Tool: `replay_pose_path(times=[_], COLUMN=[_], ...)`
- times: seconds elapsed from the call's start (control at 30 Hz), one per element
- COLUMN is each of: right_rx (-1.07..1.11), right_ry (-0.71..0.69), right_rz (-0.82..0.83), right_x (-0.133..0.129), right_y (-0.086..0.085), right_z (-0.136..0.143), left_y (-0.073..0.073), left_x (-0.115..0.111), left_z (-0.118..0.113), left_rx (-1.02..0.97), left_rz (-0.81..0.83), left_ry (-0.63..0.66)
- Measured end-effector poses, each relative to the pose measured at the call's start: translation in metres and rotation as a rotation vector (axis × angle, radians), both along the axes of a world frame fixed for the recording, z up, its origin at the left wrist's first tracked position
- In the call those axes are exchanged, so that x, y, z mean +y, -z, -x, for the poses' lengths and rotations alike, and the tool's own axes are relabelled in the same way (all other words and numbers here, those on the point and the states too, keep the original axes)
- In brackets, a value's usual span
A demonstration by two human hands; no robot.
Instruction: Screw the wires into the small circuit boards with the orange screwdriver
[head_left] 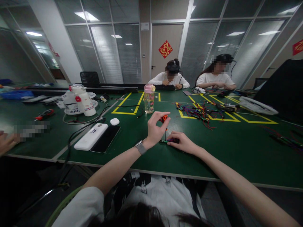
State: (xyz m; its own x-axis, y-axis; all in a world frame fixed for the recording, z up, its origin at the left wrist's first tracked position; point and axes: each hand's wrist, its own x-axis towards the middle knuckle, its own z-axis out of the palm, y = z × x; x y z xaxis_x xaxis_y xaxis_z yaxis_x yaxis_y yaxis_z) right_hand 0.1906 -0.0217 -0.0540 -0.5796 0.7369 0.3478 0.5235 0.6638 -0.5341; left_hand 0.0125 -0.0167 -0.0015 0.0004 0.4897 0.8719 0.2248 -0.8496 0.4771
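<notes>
My left hand [156, 128] is raised over the green table, its fingers curled round a small orange and black screwdriver [165, 118]. The thin shaft points down at a small green circuit board [163, 141] on the tabletop. Low on the table, my right hand [181, 142] has its fingers closed on the board's right side, where dark and coloured wires show beside the fingertips. Part of the board and the wires is hidden by this hand.
A pink-lidded bottle [149, 99] stands beyond my left hand. Left are a white power bank [91, 137], a black phone [105, 139] and a white kettle [85, 102]. Tangled wires [201, 111] lie right. Two people sit opposite; another person's hand [6, 142] is far left.
</notes>
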Motion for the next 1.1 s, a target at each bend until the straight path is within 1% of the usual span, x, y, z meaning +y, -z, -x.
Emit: replay_pose_path(times=[0.1, 0.17, 0.23, 0.4, 0.5, 0.57, 0.7, 0.8, 0.87, 1.03, 1.1], right_rx=[-0.007, -0.013, -0.017, -0.018, -0.021, -0.024, -0.026, -0.031, -0.035, -0.031, -0.026], right_ry=[-0.004, -0.003, 0.001, -0.005, -0.005, 0.000, -0.002, 0.000, 0.005, 0.010, 0.010], right_rz=[-0.001, 0.000, 0.001, 0.009, 0.016, 0.019, 0.015, 0.007, 0.005, 0.005, 0.006], right_x=[-0.0003, -0.0005, -0.0006, -0.0006, -0.0006, -0.0006, -0.0006, -0.0001, 0.0002, -0.0004, -0.0008], right_y=[-0.0005, -0.0010, -0.0014, -0.0021, -0.0019, -0.0018, -0.0015, -0.0009, -0.0008, -0.0019, -0.0021], right_z=[0.0001, 0.0001, 0.0001, 0.0001, 0.0002, 0.0003, 0.0002, -0.0001, -0.0001, 0.0006, 0.0008], left_y=[-0.0013, -0.0017, -0.0012, 0.0028, 0.0039, 0.0031, -0.0007, -0.0016, -0.0007, 0.0016, 0.0007], left_x=[0.0007, 0.0015, 0.0023, 0.0041, 0.0041, 0.0033, 0.0007, -0.0003, 0.0000, 0.0014, 0.0009], left_z=[0.0009, 0.0018, 0.0025, 0.0021, 0.0013, 0.0010, 0.0009, 0.0015, 0.0020, 0.0017, 0.0013], left_rx=[0.007, 0.015, 0.023, 0.009, -0.005, -0.013, -0.007, 0.020, 0.047, 0.056, 0.061], left_rz=[-0.019, -0.011, 0.005, 0.092, 0.133, 0.112, -0.005, -0.033, -0.007, 0.064, 0.052], left_ry=[-0.055, -0.062, -0.031, 0.123, 0.148, 0.109, -0.027, -0.042, -0.015, 0.125, 0.124])
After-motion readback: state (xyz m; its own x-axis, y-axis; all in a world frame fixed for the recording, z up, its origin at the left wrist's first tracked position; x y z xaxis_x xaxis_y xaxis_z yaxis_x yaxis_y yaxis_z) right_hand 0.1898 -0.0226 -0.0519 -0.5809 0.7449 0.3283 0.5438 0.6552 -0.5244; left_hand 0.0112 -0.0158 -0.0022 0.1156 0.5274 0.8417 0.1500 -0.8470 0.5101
